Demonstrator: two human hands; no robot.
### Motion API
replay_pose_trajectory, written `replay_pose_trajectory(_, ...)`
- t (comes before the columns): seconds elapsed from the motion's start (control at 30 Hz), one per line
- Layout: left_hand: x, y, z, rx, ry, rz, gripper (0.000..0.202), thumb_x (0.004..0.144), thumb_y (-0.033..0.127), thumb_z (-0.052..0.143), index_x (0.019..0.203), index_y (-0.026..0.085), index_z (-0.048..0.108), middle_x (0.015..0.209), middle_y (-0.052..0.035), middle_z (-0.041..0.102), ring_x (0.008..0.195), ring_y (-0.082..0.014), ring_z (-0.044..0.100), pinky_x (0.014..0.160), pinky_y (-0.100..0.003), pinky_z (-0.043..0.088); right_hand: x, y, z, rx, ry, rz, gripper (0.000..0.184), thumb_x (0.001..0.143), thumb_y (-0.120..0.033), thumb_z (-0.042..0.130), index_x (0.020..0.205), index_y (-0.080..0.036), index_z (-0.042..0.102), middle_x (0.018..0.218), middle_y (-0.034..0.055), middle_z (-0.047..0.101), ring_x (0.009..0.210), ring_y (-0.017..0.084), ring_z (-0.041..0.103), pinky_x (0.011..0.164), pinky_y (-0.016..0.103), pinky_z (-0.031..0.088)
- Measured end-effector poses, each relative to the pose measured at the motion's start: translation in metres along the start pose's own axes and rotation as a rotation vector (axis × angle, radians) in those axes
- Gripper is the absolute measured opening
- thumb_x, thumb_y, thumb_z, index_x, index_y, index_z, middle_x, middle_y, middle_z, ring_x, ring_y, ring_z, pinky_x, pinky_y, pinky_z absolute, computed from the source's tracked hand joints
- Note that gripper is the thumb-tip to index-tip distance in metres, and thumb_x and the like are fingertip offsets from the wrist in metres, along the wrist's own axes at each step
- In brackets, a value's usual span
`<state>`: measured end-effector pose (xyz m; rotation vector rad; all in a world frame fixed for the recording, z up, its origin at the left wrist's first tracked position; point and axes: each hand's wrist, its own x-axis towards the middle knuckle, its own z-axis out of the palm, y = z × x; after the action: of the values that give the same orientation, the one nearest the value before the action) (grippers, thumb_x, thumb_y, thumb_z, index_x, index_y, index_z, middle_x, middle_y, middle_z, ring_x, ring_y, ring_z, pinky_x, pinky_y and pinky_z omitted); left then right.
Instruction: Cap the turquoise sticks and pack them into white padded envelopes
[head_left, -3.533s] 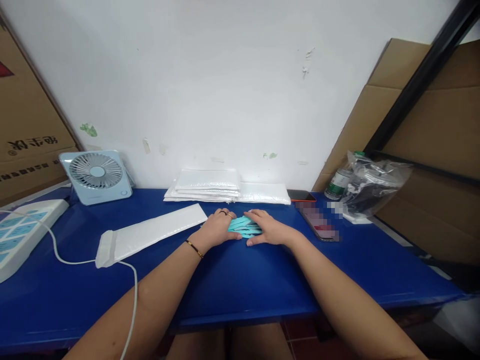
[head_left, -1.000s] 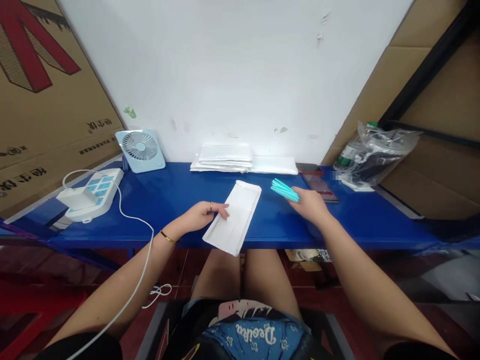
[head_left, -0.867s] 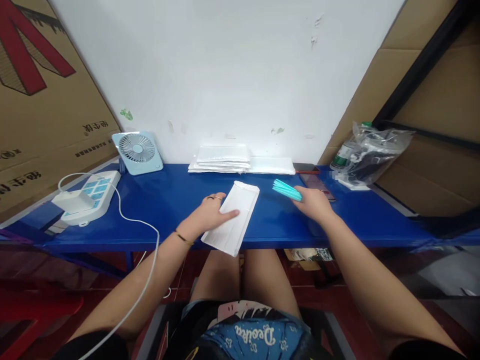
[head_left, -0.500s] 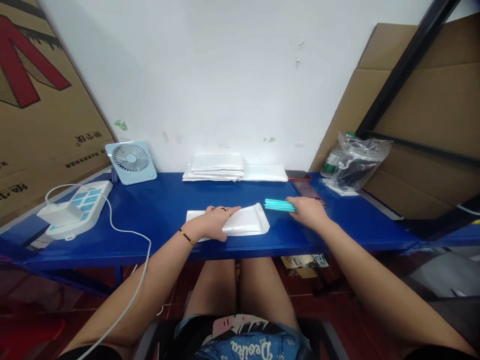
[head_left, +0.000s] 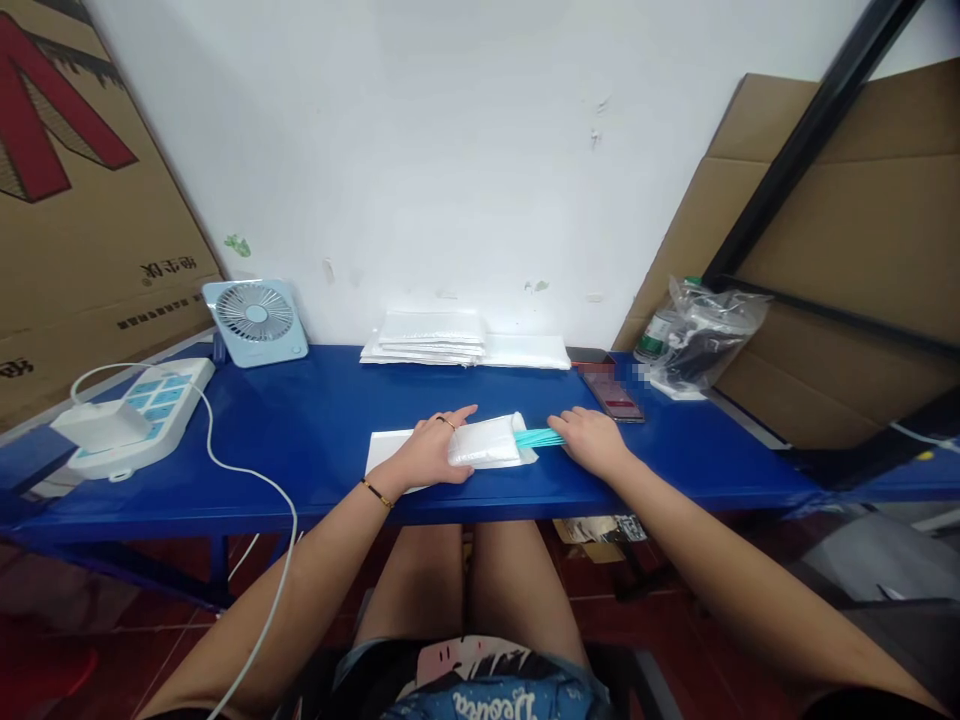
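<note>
Clasps the white padded envelope (head_left: 487, 440) across its middle with the left hand (head_left: 431, 455), spread fairly wide, with thumb toward the near side and forefinger out past the far side; cannot see the remaining fingers fully. Lies near the front edge of the blue surface (head_left: 322, 410), about midway between left and right corners, with mouth facing the right edge.

Grips the bundle of turquoise strips (head_left: 537, 438) with the right hand (head_left: 592, 442), curled closed round the outer end. Meets the envelope mouth with the inner ends, above the flap; cannot tell how far inside.

Judged best: line the bundle up with the envelope's length, then feed straight toward the left edge in short pushes. Steady the envelope without bearing down, as likely to flatten the pocket and stall the strips. Watch for tips fanning out and catching the lip; if snagged, ease back and square up. Release only once well seated. Leave the white envelope stack (head_left: 431, 338), along the rear edge, undisturbed.
</note>
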<state>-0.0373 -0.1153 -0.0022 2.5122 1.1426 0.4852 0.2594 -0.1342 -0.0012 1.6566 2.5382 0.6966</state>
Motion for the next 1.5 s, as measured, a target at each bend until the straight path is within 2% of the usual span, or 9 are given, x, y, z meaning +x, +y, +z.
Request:
replay_pose_trajectory(0.33, 0.005, 0.002, 0.007, -0.010, 0.010, 0.017, 0.095, 0.060, 0.040, 0.071, 0.142, 0.025, 0.025, 0.136, -0.0097, 0.044, 0.122, -0.0312, 0.040, 0.100, -0.043, 0.029, 0.042, -0.054, -0.031, 0.195, -0.020, -0.264, 0.028, 0.084, -0.009, 0.048, 0.112, -0.014, 0.051, 0.089, 0.0101, 0.061, 0.085, 0.022, 0.054, 0.072, 0.031, 0.037)
replay_pose_trajectory(0.47, 0.009, 0.000, -0.003, 0.027, -0.078, 0.054, 0.089, 0.066, 0.044, 0.068, 0.142, 0.028, 0.024, 0.135, -0.0089, 0.045, 0.124, -0.0295, 0.038, 0.102, -0.045, 0.025, 0.039, -0.029, -0.033, 0.561, -0.099, -0.326, 0.068, 0.066, -0.005, 0.063, 0.129, -0.017, 0.040, 0.108, 0.0109, 0.054, 0.099, 0.022, 0.051, 0.081, 0.031, 0.042)
replay_pose_trajectory(0.57, 0.023, -0.004, -0.018, 0.105, -0.198, 0.146, 0.075, 0.073, 0.034, 0.062, 0.139, 0.035, 0.027, 0.136, -0.0039, 0.046, 0.128, -0.0265, 0.034, 0.105, -0.048, 0.015, 0.024, -0.002, -0.030, 0.858, -0.130, -0.262, 0.080, 0.061, -0.020, 0.073, 0.133, -0.021, 0.038, 0.117, 0.0101, 0.049, 0.099, 0.022, 0.052, 0.079, 0.033, 0.046)
replay_pose_trajectory(0.77, 0.040, -0.004, -0.026, 0.271, -0.172, 0.179, 0.073, 0.073, 0.007, 0.049, 0.138, 0.035, 0.028, 0.145, -0.0011, 0.035, 0.134, -0.0225, 0.026, 0.108, -0.048, 0.014, -0.015, 0.007, -0.019, 1.053, -0.111, -0.050, 0.071, 0.063, -0.037, 0.075, 0.127, -0.024, 0.046, 0.107, 0.0069, 0.054, 0.077, 0.016, 0.056, 0.062, 0.029, 0.049)
replay_pose_trajectory(0.93, 0.013, 0.030, 0.006, 0.200, 0.085, 0.104, 0.041, 0.077, 0.029, 0.059, 0.117, 0.023, 0.053, 0.122, -0.0081, 0.052, 0.111, -0.0240, 0.049, 0.094, -0.036, 0.039, -0.025, -0.019, -0.002, 1.213, 0.058, 0.027, 0.031, 0.071, -0.035, 0.070, 0.097, -0.020, 0.062, 0.093, 0.0040, 0.056, 0.064, 0.011, 0.057, 0.059, 0.026, 0.049)
replay_pose_trajectory(1.03, 0.003, 0.050, 0.028, 0.253, 0.073, 0.146, 0.027, 0.082, 0.041, 0.056, 0.099, 0.020, 0.059, 0.098, -0.0068, 0.059, 0.096, -0.0230, 0.054, 0.085, -0.036, 0.044, -0.016, -0.042, 0.001, 1.177, 0.172, 0.101, 0.019, 0.072, -0.032, 0.069, 0.085, -0.018, 0.064, 0.080, 0.0017, 0.056, 0.059, 0.011, 0.056, 0.056, 0.025, 0.048)
replay_pose_trajectory(1.13, 0.002, 0.053, 0.037, 0.340, 0.092, 0.125, 0.026, 0.090, 0.036, 0.043, 0.091, 0.018, 0.061, 0.089, -0.0072, 0.061, 0.089, -0.0215, 0.055, 0.082, -0.036, 0.045, -0.009, -0.054, -0.005, 1.126, 0.204, 0.095, 0.016, 0.073, -0.026, 0.066, 0.088, -0.019, 0.063, 0.077, 0.0007, 0.056, 0.059, 0.011, 0.056, 0.057, 0.024, 0.048)
replay_pose_trajectory(1.37, 0.002, 0.043, 0.028, 0.407, 0.096, 0.087, 0.021, 0.089, 0.030, 0.044, 0.089, 0.017, 0.061, 0.088, -0.0087, 0.063, 0.087, -0.0224, 0.058, 0.077, -0.035, 0.048, 0.015, -0.024, -0.002, 0.773, 0.171, -0.119, 0.039, 0.079, -0.005, 0.045, 0.113, -0.021, 0.058, 0.112, 0.0091, 0.054, 0.095, 0.017, 0.057, 0.081, 0.032, 0.048)
replay_pose_trajectory(1.5, 0.005, 0.039, 0.025, 0.427, 0.059, 0.086, 0.024, 0.090, 0.021, 0.038, 0.085, 0.015, 0.060, 0.079, -0.0096, 0.065, 0.077, -0.0212, 0.061, 0.071, -0.034, 0.049, 0.040, -0.023, 0.011, 0.643, 0.141, -0.261, 0.024, 0.087, -0.014, 0.045, 0.102, -0.018, 0.063, 0.102, 0.0097, 0.060, 0.096, 0.018, 0.056, 0.082, 0.032, 0.047)
